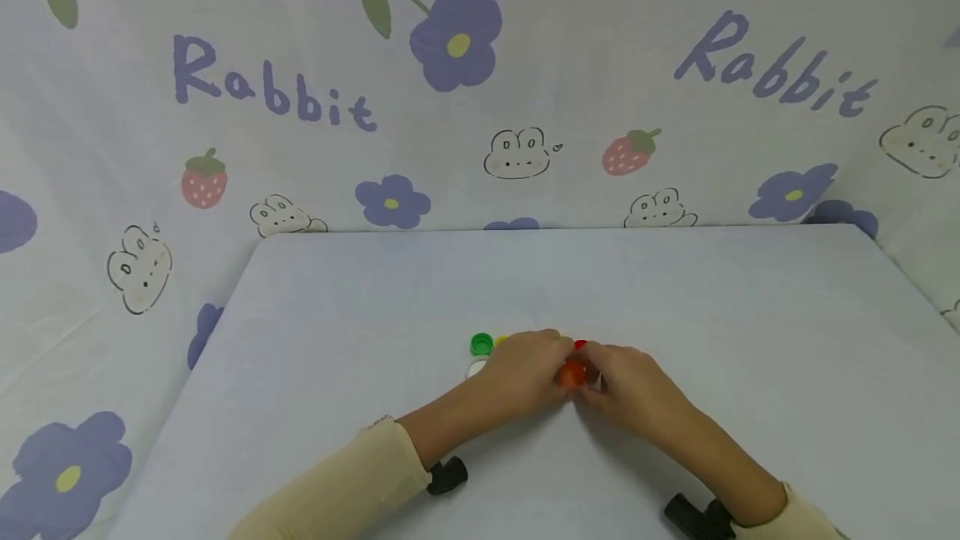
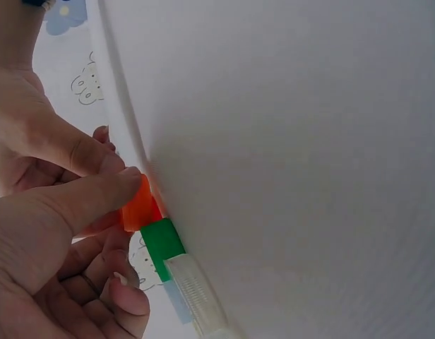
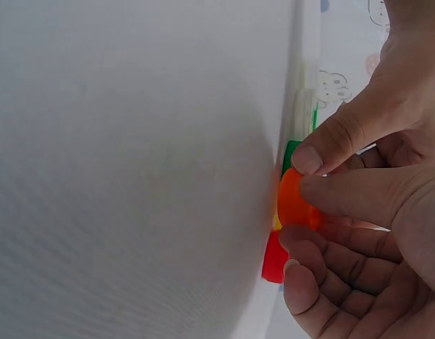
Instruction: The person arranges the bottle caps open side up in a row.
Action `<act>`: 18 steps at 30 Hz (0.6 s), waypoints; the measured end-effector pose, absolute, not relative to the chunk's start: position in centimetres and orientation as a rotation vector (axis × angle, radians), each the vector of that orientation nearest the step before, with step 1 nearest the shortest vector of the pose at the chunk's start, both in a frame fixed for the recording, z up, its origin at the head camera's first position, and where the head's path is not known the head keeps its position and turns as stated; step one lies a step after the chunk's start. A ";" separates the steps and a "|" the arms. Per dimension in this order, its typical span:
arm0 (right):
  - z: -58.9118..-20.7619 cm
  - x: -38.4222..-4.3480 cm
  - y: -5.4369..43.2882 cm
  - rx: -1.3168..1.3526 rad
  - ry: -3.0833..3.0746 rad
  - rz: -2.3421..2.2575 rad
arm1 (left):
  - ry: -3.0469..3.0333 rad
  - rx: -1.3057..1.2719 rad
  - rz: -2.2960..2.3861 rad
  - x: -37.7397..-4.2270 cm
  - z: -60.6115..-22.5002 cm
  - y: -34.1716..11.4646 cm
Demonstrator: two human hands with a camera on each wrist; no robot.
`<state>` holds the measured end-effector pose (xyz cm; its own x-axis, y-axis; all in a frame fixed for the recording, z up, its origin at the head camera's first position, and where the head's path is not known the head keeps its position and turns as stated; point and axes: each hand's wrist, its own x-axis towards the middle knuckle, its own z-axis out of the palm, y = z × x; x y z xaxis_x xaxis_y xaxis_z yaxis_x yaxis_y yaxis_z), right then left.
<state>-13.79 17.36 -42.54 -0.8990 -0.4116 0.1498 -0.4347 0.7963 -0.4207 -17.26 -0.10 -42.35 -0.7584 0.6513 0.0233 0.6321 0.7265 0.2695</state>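
An orange bottle cap (image 1: 572, 374) is between the two hands, near the middle of the table. My left hand (image 1: 523, 372) pinches it from the left, its thumb on the cap in the left wrist view. From the other side my right hand (image 1: 636, 388) grips the same cap with thumb and fingers. Close by stand a green cap (image 2: 162, 247) and a white ribbed cap (image 2: 200, 293). A red cap (image 3: 275, 258) shows beside the fingers in the right wrist view. Yellow caps are mostly hidden behind the left hand in the head view.
Left of the hands, another green cap (image 1: 482, 344) lies hollow side up beside a yellow edge. The white table (image 1: 360, 298) meets a patterned cloth (image 1: 300, 23) at its back and sides. Black wrist devices (image 1: 447, 476) sit under both forearms.
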 end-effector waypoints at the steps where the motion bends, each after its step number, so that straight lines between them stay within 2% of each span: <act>1: -42.5 -13.8 17.4 0.688 -2.929 0.701 | 2.851 1.057 0.400 -17.3 -42.4 0.0; 18: -42.5 -14.1 17.5 0.641 -2.958 0.745 | 2.857 1.062 0.419 -17.5 -42.5 0.0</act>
<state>-14.09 17.52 -42.53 -0.9150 -0.3846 0.1220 -0.3965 0.8011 -0.4484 -17.52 -0.04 -42.55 -0.7598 0.6493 0.0336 0.6316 0.7249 0.2750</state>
